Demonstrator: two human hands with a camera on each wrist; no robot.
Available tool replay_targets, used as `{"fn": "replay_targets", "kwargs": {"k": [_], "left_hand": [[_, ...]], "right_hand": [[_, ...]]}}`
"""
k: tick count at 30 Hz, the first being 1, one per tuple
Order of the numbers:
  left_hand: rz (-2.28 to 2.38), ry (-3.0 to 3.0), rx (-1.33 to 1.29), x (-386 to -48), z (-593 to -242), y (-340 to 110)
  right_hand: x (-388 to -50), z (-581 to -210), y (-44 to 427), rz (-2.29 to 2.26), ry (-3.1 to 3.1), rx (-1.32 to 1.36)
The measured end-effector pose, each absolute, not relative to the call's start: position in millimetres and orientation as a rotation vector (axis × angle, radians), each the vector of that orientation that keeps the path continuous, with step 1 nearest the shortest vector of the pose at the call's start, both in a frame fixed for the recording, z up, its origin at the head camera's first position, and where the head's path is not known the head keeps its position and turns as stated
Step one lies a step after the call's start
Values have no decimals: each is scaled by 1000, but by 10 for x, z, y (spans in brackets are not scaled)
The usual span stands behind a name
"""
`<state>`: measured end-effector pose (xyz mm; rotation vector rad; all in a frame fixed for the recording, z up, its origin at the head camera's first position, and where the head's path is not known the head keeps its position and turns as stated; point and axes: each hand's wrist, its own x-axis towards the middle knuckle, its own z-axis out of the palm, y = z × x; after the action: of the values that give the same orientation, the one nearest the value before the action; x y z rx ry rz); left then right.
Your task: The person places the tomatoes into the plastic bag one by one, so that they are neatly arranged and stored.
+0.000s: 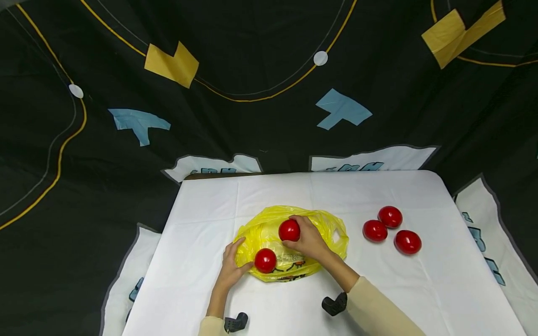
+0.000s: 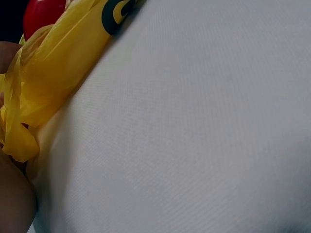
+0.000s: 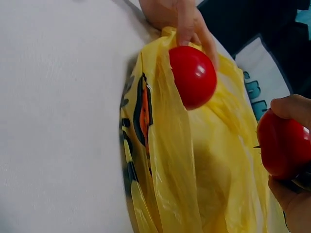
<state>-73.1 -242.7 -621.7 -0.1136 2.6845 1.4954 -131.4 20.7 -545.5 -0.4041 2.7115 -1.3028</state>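
Note:
A yellow plastic bag [image 1: 269,224] lies spread on the white-covered table with its mouth open. My right hand [image 1: 310,237] grips a red tomato [image 1: 289,230] over the bag; in the right wrist view, thumb and fingers hold this tomato [image 3: 282,143] from opposite sides. At the bag's left edge, my left hand [image 1: 231,266] holds the plastic, and the left wrist view shows the yellow film [image 2: 58,73] bunched between its fingers. Another tomato [image 1: 265,260] sits in the bag's near left part, close to the left thumb. Most of the left hand is outside its own wrist view.
To the right of the bag, three tomatoes [image 1: 390,217] lie grouped on the white tablecloth [image 1: 441,289]. A dark curtain [image 1: 252,135] with yellow and blue shapes hangs behind the table. Each wrist carries a small black device [image 1: 335,304].

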Motion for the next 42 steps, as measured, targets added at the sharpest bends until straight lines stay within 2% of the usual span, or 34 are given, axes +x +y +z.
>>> {"fn": "replay_targets", "kwargs": {"k": [21, 42], "left_hand": [[1549, 2669, -110, -710, -6218, -2444], [1527, 2647, -158, -734, -6203, -2430]], "right_hand": [[-1424, -5651, -288, -1157, 2626, -461], [-1417, -5717, -534, -1092, 2666, -397]]}}
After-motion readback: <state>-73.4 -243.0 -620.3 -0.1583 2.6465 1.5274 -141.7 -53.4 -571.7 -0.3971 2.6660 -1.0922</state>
